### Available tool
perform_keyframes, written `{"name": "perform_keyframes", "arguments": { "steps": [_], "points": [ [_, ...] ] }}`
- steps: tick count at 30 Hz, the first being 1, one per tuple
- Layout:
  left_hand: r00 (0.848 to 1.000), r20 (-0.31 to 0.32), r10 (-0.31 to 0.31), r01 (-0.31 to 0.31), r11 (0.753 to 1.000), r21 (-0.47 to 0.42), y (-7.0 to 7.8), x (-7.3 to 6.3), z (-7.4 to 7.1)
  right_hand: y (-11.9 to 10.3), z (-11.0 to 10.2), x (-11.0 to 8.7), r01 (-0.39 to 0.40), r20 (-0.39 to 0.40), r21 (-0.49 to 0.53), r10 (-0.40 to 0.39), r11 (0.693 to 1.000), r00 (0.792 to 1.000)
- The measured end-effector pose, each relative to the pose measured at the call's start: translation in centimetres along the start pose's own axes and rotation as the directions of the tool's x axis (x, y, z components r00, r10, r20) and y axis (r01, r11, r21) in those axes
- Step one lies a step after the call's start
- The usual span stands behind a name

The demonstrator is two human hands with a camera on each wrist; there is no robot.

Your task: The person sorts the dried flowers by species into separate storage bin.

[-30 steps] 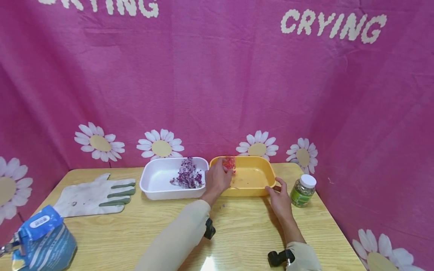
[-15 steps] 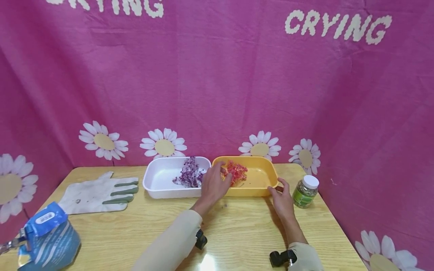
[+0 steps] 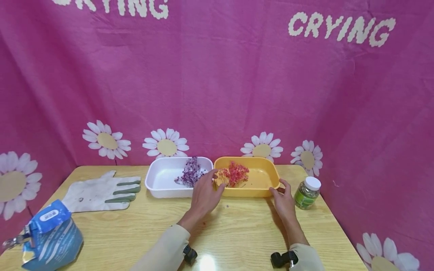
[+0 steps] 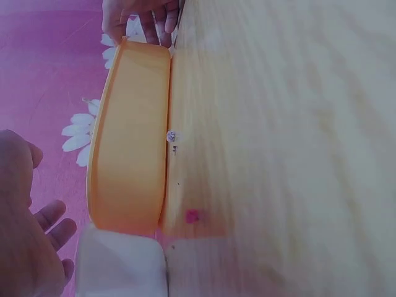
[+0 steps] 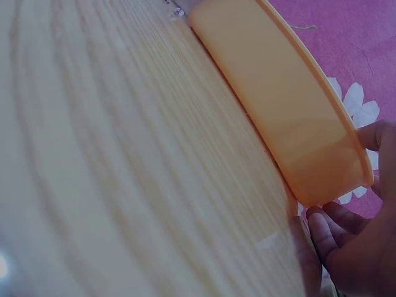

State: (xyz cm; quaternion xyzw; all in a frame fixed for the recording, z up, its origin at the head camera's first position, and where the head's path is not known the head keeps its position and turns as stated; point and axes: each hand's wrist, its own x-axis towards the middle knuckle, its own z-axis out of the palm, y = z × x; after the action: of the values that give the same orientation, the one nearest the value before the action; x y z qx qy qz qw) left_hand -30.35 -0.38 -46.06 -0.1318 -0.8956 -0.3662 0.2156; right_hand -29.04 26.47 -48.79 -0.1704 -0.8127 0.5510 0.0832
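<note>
My left hand (image 3: 205,194) hovers with loosely spread fingers over the front where the white tray (image 3: 166,194) and the yellow tray (image 3: 249,192) meet. Nothing is in its grasp; the left wrist view shows the fingers (image 4: 60,233) apart from the trays. My right hand (image 3: 284,203) grips the yellow tray's right end, thumb at the rim and fingertips at the lower edge in the right wrist view. Pink-red dried flowers (image 3: 238,173) lie in the left half of the yellow tray. Purple dried flowers (image 3: 190,174) lie in the right half of the white one.
A lidded jar (image 3: 307,194) with a green label stands right of the right hand. To the left lie a white-and-green work glove (image 3: 98,194) and a blue bag (image 3: 52,237) with a metal clip. Small crumbs (image 4: 192,216) dot the wooden table (image 3: 237,233). A pink curtain hangs behind.
My left hand has let go of the pink-red flowers and drawn back left and toward me, out of the yellow tray. The right hand keeps its hold on the tray's end.
</note>
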Motion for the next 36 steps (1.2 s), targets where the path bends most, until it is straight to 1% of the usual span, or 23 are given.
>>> {"name": "perform_keyframes", "arguments": {
  "steps": [4,6,11,13,19,24,27,30,33,36],
  "points": [
    [1.0,-0.004,0.007,-0.007,1.0,-0.008,-0.4,-0.6,-0.5,0.0,-0.1,0.0,0.006,0.005,-0.003,-0.006,1.0,1.0],
    [1.0,-0.002,-0.006,0.006,1.0,-0.013,-0.7,-0.9,-0.8,0.0,-0.1,0.1,0.009,0.006,-0.006,-0.009,1.0,1.0],
    [1.0,-0.02,-0.023,0.022,0.999,-0.036,-1.3,-1.6,-1.6,-0.1,-0.1,0.2,0.012,0.005,-0.004,-0.012,1.0,1.0],
    [0.999,-0.03,-0.02,0.019,0.999,-0.034,-1.5,-1.9,-1.8,-0.1,-0.2,0.2,0.011,0.003,-0.006,-0.011,1.0,1.0],
    [0.999,-0.034,-0.039,0.04,0.999,0.036,-2.0,-2.2,-2.6,0.1,-0.5,0.4,0.023,-0.004,-0.011,-0.024,1.0,1.0],
    [0.998,-0.021,-0.06,0.061,0.995,0.084,-2.6,-2.3,-3.3,0.1,-0.5,0.6,0.039,-0.012,-0.017,-0.039,0.999,0.999],
    [0.999,-0.024,-0.043,0.046,0.99,0.13,-3.0,-2.5,-3.8,0.1,-0.5,0.6,0.047,-0.019,-0.03,-0.047,0.998,0.999],
    [0.999,-0.034,-0.007,0.014,0.982,0.19,-3.4,-2.7,-4.4,0.0,-0.5,0.6,0.06,-0.042,-0.062,-0.063,0.996,0.997],
    [0.998,-0.056,0.04,-0.025,0.969,0.246,-3.9,-2.9,-5.1,-0.1,-0.4,0.7,0.086,-0.069,-0.125,-0.095,0.988,0.993],
    [0.996,-0.073,0.057,-0.035,0.959,0.281,-4.3,-3.0,-5.7,-0.1,-0.3,0.7,0.109,-0.083,-0.189,-0.127,0.976,0.988]
  ]
}}
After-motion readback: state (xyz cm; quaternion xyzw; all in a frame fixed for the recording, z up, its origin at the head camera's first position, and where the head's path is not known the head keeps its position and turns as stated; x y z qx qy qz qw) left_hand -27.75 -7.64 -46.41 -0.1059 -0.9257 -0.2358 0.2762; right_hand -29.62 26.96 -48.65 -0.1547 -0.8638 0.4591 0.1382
